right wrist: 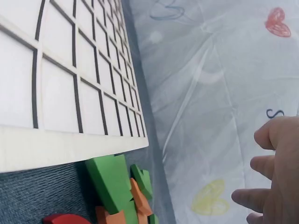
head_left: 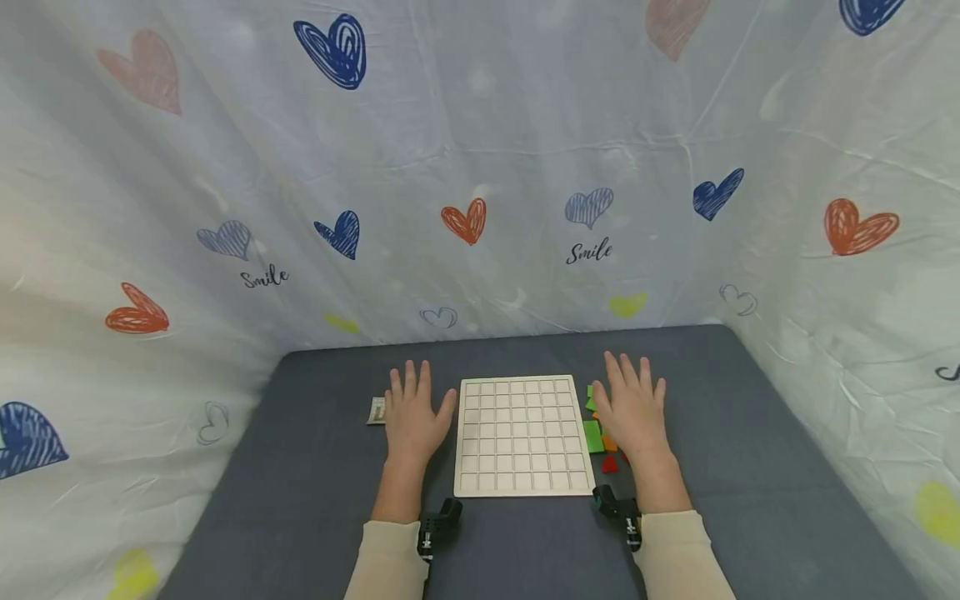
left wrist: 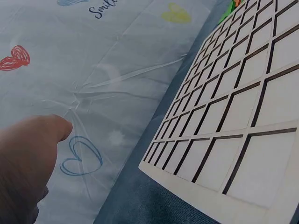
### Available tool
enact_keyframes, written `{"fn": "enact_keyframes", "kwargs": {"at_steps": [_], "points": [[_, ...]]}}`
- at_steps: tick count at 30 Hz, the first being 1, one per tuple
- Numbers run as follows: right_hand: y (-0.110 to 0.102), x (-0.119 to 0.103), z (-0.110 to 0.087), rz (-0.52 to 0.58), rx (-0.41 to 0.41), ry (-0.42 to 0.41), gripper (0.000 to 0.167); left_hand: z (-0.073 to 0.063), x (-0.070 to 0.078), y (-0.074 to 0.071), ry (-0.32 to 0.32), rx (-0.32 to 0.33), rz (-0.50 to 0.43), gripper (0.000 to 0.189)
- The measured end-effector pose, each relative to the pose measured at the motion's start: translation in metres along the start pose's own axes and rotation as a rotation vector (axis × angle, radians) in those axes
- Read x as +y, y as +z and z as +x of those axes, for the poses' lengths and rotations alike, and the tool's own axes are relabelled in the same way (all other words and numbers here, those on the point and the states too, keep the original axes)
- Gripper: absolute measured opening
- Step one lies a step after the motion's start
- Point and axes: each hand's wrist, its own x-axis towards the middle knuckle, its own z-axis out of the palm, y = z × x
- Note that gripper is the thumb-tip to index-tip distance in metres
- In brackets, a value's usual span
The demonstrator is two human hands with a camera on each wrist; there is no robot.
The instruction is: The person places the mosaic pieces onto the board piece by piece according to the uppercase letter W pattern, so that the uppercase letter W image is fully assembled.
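Heart-printed white sheeting hangs behind and beside a dark grey table (head_left: 720, 400). At lower centre of the head view lies a pale gridded board (head_left: 521, 435), nearly square, flat, edges squared to the table. Left hand (head_left: 412, 417) rests flat, fingers straight, holding nothing. Right hand (head_left: 633, 410) lies spread over coloured pieces (head_left: 594, 435).

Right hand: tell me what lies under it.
Green, orange and red pieces poke out from beneath the right hand, beside the grid board. Any others are covered.
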Motion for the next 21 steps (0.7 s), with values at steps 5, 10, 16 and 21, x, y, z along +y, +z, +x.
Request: {"fn": "enact_keyframes", "kwargs": {"at_steps": [5,10,16,21], "points": [[-0.004,-0.004,0.0,0.02,0.007,-0.023,0.064,0.001,-0.003,-0.001,0.001,0.007,-0.03,0.081],[-0.01,-0.007,0.0,0.064,0.026,-0.045,0.059,0.001,-0.006,0.0,0.006,0.059,-0.075,0.078],[-0.017,-0.009,0.0,0.108,0.039,-0.051,0.058,0.0,-0.009,0.002,0.008,0.135,-0.187,0.072],[-0.019,-0.008,0.0,0.137,0.029,-0.05,0.058,0.0,-0.01,0.004,-0.018,0.129,-0.273,0.064]]}}
